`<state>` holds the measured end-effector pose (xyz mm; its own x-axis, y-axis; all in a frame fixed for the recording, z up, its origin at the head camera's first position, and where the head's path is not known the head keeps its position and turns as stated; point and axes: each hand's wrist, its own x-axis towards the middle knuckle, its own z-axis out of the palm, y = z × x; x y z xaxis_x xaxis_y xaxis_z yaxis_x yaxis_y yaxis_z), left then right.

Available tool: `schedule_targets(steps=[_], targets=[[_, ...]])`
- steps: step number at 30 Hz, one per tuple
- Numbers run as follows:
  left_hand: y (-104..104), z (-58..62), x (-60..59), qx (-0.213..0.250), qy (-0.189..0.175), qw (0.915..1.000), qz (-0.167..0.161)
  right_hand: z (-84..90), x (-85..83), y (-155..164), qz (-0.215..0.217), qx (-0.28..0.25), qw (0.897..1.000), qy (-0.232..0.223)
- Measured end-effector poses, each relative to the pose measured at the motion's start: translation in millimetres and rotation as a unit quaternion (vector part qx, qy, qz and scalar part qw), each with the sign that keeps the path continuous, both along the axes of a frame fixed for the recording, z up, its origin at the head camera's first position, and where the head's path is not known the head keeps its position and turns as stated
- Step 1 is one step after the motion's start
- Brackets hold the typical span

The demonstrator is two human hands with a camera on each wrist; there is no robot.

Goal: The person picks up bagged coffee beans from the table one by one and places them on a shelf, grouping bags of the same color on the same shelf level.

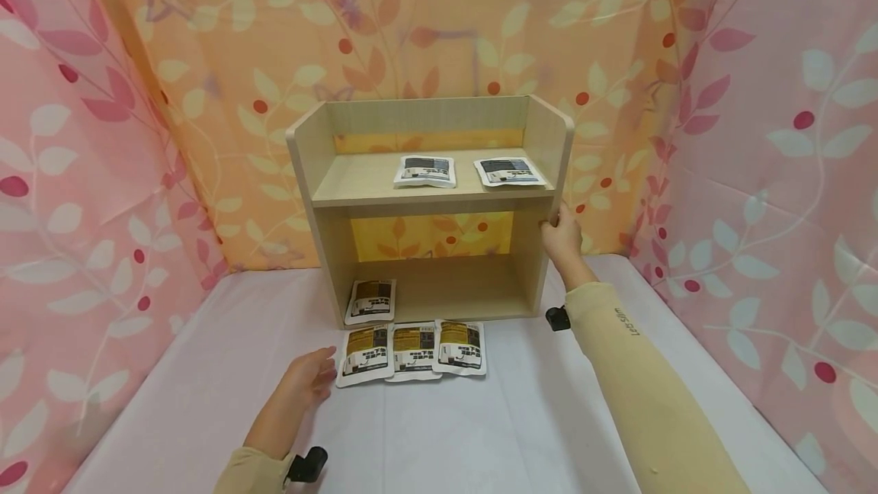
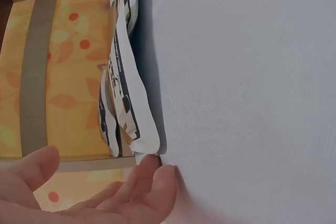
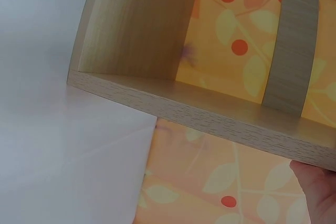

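The left hand point(image 1: 306, 380) is lying low on the white cloth-covered table point(image 1: 521, 433), fingers relaxed and straight, fingertips point(image 2: 157, 174) touching the corner of the nearest brown-and-white foil pouch point(image 1: 363, 355). The right hand point(image 1: 562, 238) is reaching forward, arm extended, with its fingers resting against the front edge of the right side panel of the light wooden two-tier shelf point(image 1: 430, 208); whether they are curling round the panel cannot be told. Three such pouches are lying in a row before the shelf, a fourth point(image 1: 371, 300) is sitting on the bottom board's left front edge, and two grey-and-white pouches point(image 1: 425, 171) are resting on the upper board. Bare table is surrounding the row.
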<state>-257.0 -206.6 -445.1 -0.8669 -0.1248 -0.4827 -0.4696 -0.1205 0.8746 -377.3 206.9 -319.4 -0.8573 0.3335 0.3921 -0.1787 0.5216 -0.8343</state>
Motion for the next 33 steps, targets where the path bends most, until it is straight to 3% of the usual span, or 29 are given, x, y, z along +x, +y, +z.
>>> schedule_targets(steps=[6,14,22,29,33], targets=[[-1,-4.4,-5.3,-0.113,-0.052,0.9922,-0.009,0.2,1.7,-1,0.000,-0.006,1.000,-0.007],[-1,-7.0,-14.4,-0.153,-0.075,0.9850,-0.028,0.0,1.1,-3,0.002,-0.002,1.000,-0.008],[8,-22.2,-21.1,-0.254,-0.005,0.9624,-0.095,1.3,1.4,-1,0.001,-0.007,1.000,-0.008],[21,-28.7,-23.7,-0.348,0.021,0.9325,-0.093,0.7,0.3,0,-0.005,-0.004,1.000,-0.006],[24,-25.2,-22.3,-0.339,0.019,0.9378,-0.073,1.0,0.3,-1,-0.002,-0.007,1.000,-0.007]])
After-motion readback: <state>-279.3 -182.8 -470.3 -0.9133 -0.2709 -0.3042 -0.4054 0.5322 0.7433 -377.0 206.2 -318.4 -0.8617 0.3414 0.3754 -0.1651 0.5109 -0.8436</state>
